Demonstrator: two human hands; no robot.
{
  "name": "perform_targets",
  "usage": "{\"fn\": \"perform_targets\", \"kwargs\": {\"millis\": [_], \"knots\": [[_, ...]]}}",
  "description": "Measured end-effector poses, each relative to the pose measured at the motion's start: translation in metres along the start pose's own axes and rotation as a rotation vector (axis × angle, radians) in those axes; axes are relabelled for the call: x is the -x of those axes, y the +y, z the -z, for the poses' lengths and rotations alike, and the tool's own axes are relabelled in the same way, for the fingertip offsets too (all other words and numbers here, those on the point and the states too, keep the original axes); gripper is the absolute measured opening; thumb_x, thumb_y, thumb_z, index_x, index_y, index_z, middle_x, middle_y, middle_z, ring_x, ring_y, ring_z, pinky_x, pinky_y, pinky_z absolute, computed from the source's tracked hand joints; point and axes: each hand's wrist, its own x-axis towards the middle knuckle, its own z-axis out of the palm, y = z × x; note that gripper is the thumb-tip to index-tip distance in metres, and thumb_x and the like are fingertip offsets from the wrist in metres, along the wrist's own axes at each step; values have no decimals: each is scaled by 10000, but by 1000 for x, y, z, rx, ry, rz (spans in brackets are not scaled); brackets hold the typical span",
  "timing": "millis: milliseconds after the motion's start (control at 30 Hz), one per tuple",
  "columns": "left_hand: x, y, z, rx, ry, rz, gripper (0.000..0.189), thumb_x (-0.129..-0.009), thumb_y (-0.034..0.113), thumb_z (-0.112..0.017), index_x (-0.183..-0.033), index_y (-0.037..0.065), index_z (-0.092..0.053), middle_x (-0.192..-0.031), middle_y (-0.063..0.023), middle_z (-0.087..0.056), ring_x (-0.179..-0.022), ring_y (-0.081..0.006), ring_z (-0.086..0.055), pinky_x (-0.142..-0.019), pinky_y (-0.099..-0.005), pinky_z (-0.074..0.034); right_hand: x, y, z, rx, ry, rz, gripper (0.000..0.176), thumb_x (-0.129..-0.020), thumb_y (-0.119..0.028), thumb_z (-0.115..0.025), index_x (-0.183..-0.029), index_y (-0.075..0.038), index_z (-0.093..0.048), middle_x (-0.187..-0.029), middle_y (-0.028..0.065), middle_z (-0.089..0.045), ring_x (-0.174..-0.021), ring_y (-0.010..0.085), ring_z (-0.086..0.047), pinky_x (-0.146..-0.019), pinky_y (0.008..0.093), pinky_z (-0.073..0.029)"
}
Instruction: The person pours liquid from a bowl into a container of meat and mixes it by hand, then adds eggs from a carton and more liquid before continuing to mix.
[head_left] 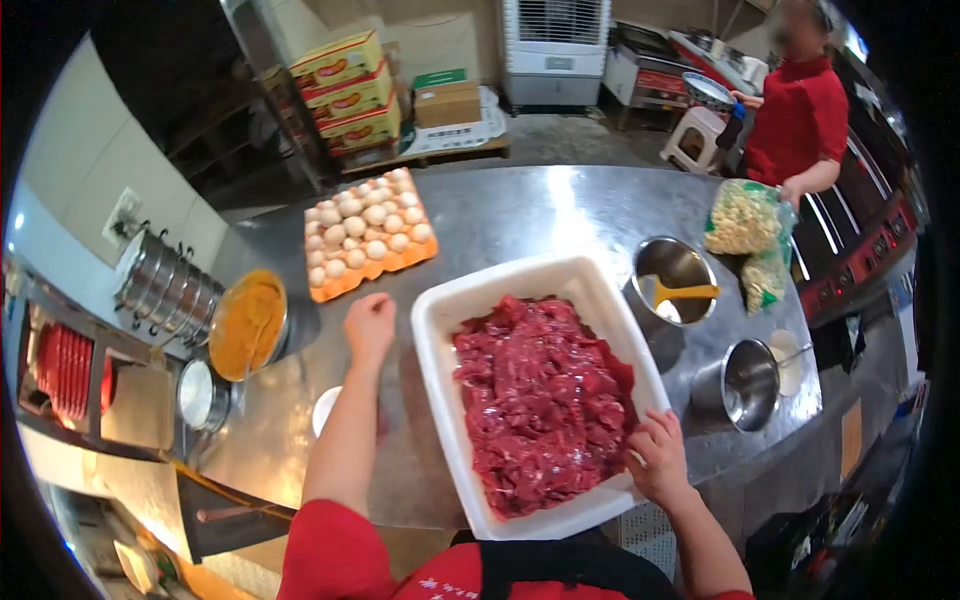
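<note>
A large white tub [437, 400] full of sliced raw red meat [540, 400] stands at the front edge of the steel table. My right hand [657, 452] is at the tub's right side, its fingers bent and spread near the rim and the meat. To the left of the tub, my left hand [370, 322] hovers over the table with its fingers curled in; whether anything small is between them is hidden. Just beyond that hand lies an orange tray [375, 268] of eggs. A small white bowl [325, 408] is partly covered by my left forearm.
Metal pots [673, 282] [750, 385] stand right of the tub, one with a yellow-handled tool. A co-worker [800, 110] touches bagged food [745, 225] at the far right corner. An orange-filled bowl [248, 325] and stacked steel containers [165, 285] are left.
</note>
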Motion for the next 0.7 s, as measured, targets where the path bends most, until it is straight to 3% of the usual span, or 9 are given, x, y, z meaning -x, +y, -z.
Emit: {"fn": "perform_targets", "kwargs": {"millis": [133, 233, 267, 400, 467, 500, 567, 700], "knots": [[-15, 8, -34, -207, -58, -100, 336, -737, 123, -737, -1055, 44, -661, -1078, -158, -614, -1002, -304, -580, -867, -423, -474, 12, 0, 9, 149, -2, 12, 156, -675, -108, -754, -669, -76, -601, -845, 79, -629, -1008, 292, -586, -979, 509, -391], [-31, 0, -53, -366, -53, -161, 441, -748, 98, -716, -1168, 39, -595, -1201, -153, -547, -1113, -312, -524, -899, -443, -454, 31, 7, 7, 55, 78, -57, 266, -699, -52, -718, -590, -75, -477, -693, 69, -553, -761, 270, -555, -726, 418, -391], [-37, -4, -59, -442, -49, -168, 464, -766, 80, -687, -1211, 39, -561, -1237, -145, -518, -1148, -318, -500, -905, -454, -450, 33, 6, 9, 68, 76, -52, 266, -699, -52, -718, -590, -75, -477, -693, 69, -553, -761, 270, -555, -726, 418, -391], [-59, -12, -70, -461, -121, -173, 413, -819, 70, -611, -1225, 48, -543, -1224, -126, -525, -1122, -315, -519, -889, -463, -455, 42, -3, 15, 45, 38, -103, 282, -692, -39, -709, -580, -81, -454, -662, 74, -526, -737, 279, -549, -703, 401, -406], [-67, -19, -80, -445, -67, -311, 320, -860, 76, -542, -1179, 44, -547, -1215, -121, -525, -1069, -312, -557, -866, -472, -461, 48, -5, 14, 3, 101, -128, 292, -682, 12, -675, -553, -64, -424, -619, 94, -495, -648, 296, -520, -645, 404, -422], [-71, -14, -78, -440, -65, -300, 320, -860, 76, -542, -1179, 44, -547, -1215, -121, -525, -1069, -312, -557, -866, -472, -461, 49, -7, 15, 2, 111, -97, 292, -690, 20, -663, -543, -54, -422, -593, 100, -481, -607, 296, -507, -603, 395, -424], [-76, 0, -67, -481, -252, -121, 252, -879, 81, -518, -1127, 43, -546, -1219, -132, -521, -1014, -324, -592, -848, -472, -473, 54, -12, 15, 2, 112, -117, 284, -691, 25, -661, -544, -47, -428, -589, 100, -481, -601, 292, -505, -593, 390, -426], [-79, -3, -77, -465, -209, -114, 223, -885, 77, -510, -1105, 51, -540, -1189, -136, -524, -997, -341, -604, -839, -464, -486, 57, -21, 17, 25, 121, -150, 252, -692, 37, -658, -553, -28, -458, -586, 104, -484, -597, 279, -508, -563, 372, -432]]}}
